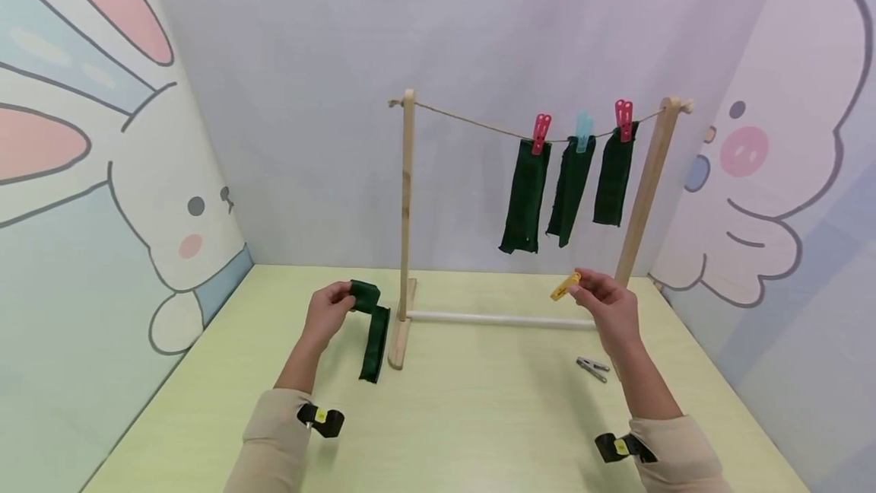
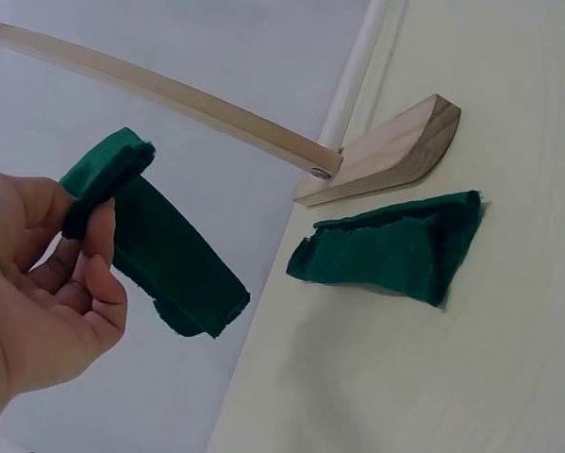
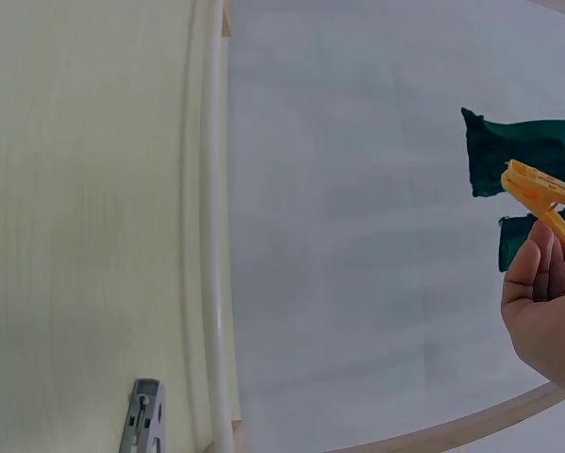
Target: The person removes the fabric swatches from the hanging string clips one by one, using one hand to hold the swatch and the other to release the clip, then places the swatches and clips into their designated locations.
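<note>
Between thumb and fingers, my left hand (image 1: 327,313) pinches a dark green cloth strip (image 2: 174,255), lifted above the table left of the rack. Below it, a second green cloth strip (image 1: 374,345) lies folded beside the rack's wooden foot (image 2: 395,151). At the right, my right hand (image 1: 612,309) holds a yellow clothespin (image 3: 537,193) by its handle ends, under the hanging cloths. Three green strips hang on the rope (image 1: 472,122): the left (image 1: 525,200) and right (image 1: 614,181) by red clothespins, the middle (image 1: 572,192) by a light blue clothespin (image 1: 583,131).
A grey clothespin (image 1: 592,369) lies on the pale yellow table (image 1: 465,417) near my right forearm. The rack has a left post (image 1: 407,204), a right post (image 1: 646,189) and a white bar (image 1: 499,319) low between them. Walls with cartoon animals stand on both sides.
</note>
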Available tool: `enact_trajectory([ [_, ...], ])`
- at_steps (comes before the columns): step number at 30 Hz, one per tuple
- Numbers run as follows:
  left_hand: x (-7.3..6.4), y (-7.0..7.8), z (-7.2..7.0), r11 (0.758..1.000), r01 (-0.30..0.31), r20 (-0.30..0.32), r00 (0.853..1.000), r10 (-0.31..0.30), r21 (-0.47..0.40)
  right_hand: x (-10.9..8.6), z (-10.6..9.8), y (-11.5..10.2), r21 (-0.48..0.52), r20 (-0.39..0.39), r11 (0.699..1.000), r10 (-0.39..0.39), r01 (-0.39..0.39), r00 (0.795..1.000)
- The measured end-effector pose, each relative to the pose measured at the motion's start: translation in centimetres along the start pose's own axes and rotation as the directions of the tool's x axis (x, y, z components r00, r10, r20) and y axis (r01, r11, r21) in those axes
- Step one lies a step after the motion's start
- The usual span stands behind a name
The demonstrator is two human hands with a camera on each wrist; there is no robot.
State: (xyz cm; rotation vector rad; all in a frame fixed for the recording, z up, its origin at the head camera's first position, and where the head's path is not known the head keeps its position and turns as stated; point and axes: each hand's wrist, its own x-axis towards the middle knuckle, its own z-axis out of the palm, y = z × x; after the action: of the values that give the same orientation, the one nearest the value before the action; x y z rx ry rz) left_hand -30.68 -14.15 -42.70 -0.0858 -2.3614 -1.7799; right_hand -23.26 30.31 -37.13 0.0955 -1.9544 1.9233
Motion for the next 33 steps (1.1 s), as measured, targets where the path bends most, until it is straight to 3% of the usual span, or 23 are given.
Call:
enact_trajectory([
  [11,1.0,-1.6,0.2,0.999,0.044,0.030,0.999,-0.044,0.005,-1.4,-1.0,2.7,0.124,-0.019,0.992,0.040,-0.037,0.999],
  [21,0.2,-3.5,-0.4,0.991,0.131,0.049,0.990,-0.133,0.034,-2.7,-2.1,4.5,0.082,-0.059,0.994,0.079,-0.074,0.995],
  [26,-1.1,-4.5,-1.1,0.986,0.163,0.039,0.986,-0.164,0.033,-3.1,-2.3,4.8,0.019,-0.067,0.997,0.072,-0.071,0.995],
  [33,-2.3,-5.6,-1.4,0.977,0.214,0.062,0.975,-0.214,0.002,-3.8,-3.1,5.1,-0.191,-0.056,0.981,0.038,-0.048,0.998],
])
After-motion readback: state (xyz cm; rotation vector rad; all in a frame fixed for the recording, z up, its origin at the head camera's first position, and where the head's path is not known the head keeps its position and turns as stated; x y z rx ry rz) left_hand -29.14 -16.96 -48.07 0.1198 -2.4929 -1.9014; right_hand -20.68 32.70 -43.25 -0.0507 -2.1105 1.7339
